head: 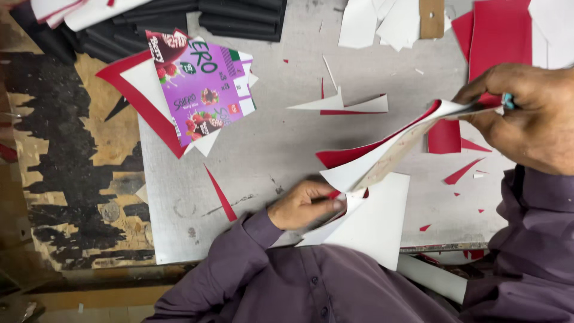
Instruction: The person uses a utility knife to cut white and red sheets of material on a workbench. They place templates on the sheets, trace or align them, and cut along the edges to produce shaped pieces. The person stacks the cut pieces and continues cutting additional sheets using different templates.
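The person's left hand point(305, 205) rests low on the grey work surface point(281, 143), its fingers curled together and pinching the near end of a curled strip of card point(382, 152), white on one face and red on the other. The right hand point(526, 113) is raised at the right edge of the view, fingers pressed together and gripping the far end of the same strip, with a small teal thing point(507, 100) showing between the fingers (too little of it shows to tell what it is). The strip runs slanting between the two hands, bowed upward above the surface. Just beside the left hand lies a white sheet point(373, 224), touching the strip's near end and reaching over the near edge of the surface. A purple printed package point(206, 90), laid flat, sits well apart at the upper left on top of a red-bordered white card point(140, 96). Small red scraps point(460, 172) and thin white offcuts point(341, 103) lie scattered between. A stack of black sheets point(239, 18) lies along the far edge. Purple sleeves point(239, 251) cover both arms.
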{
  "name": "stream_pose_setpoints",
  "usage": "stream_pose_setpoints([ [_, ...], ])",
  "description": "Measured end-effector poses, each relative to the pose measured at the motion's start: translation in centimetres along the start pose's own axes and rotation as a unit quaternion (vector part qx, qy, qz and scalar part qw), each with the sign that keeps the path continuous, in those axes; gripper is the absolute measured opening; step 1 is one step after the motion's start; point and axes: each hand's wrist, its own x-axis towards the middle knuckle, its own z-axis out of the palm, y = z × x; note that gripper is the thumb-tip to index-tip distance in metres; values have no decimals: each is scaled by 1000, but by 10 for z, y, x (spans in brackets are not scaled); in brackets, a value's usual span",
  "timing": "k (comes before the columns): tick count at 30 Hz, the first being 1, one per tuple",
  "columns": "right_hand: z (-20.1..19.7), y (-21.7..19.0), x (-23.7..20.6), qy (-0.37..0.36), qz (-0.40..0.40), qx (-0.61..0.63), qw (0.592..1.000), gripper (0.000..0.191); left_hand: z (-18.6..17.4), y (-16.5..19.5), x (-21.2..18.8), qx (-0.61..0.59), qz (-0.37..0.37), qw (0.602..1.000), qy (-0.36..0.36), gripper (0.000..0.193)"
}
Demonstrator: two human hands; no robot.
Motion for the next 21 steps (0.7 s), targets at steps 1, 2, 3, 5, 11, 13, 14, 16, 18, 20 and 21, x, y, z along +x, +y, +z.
stream_pose_setpoints([
  [1, 2, -3, 4, 6, -21, 12, 1000, 17, -3, 2, 2, -21, -4, 1000, 18, 23],
  [2, 3, -5, 7, 20, -41, 23, 999, 18, -6, 5, 7, 3, 44, 999, 14, 33],
  [3, 5, -7, 9, 26, -59, 35, 997, 18, -8, 9, 10, 22, 87, 996, 13, 46],
  [5, 7, -10, 16, 25, -91, 39, 995, 19, -6, 14, 19, 46, 119, 991, 26, 48],
  [11, 5, 6, 39, 38, -99, 41, 994, 18, 4, 8, 40, -74, 40, 991, 103, 28],
  [13, 13, 16, 41, 25, -84, 48, 995, 17, 1, 4, 39, -61, 46, 990, 116, 24],
  [14, 18, 23, 43, 18, -57, 50, 997, 17, -1, 2, 38, -42, 31, 989, 136, 18],
  [16, 27, 37, 45, 11, -40, 76, 996, 19, -2, -1, 37, -6, 1, 985, 175, 11],
  [18, 46, 48, 50, 11, -61, 125, 990, 24, 0, -3, 38, -34, 21, 971, 236, 19],
  [20, 70, 57, 56, 7, -22, 166, 986, 26, 5, -4, 37, -43, 38, 955, 290, 22],
  [21, 80, 62, 59, 6, -2, 185, 983, 28, 8, -4, 39, -36, 49, 948, 311, 18],
])
